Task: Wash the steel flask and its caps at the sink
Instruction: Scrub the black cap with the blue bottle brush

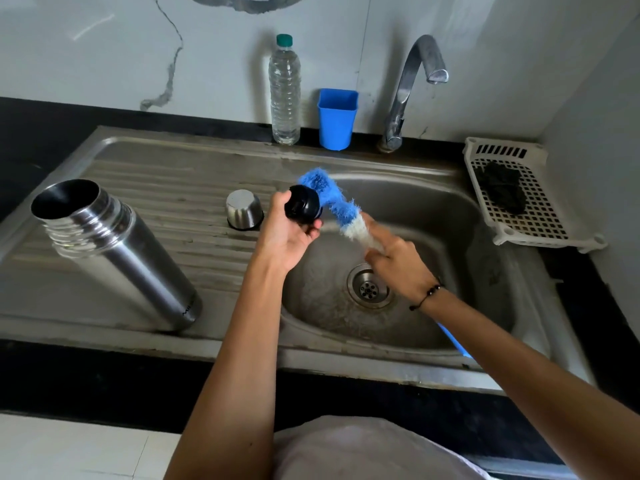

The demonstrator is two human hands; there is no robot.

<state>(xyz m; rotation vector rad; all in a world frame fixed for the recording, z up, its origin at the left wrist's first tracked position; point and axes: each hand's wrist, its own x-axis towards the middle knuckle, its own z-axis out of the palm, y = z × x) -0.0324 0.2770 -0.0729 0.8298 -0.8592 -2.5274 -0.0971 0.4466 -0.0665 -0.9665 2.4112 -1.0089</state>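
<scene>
Left hand (294,230) grips black cap (302,208) (round, glossy); right hand (398,261) grips blue-white brush (341,209)

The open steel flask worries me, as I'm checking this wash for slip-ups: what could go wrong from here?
1. The steel flask stands uncapped on the ribbed drainboard, beside the left forearm; a nudge might topple it.
2. The left hand holds the black cap at the basin's edge while the brush scrubs it; it could slip into the sink.
</scene>
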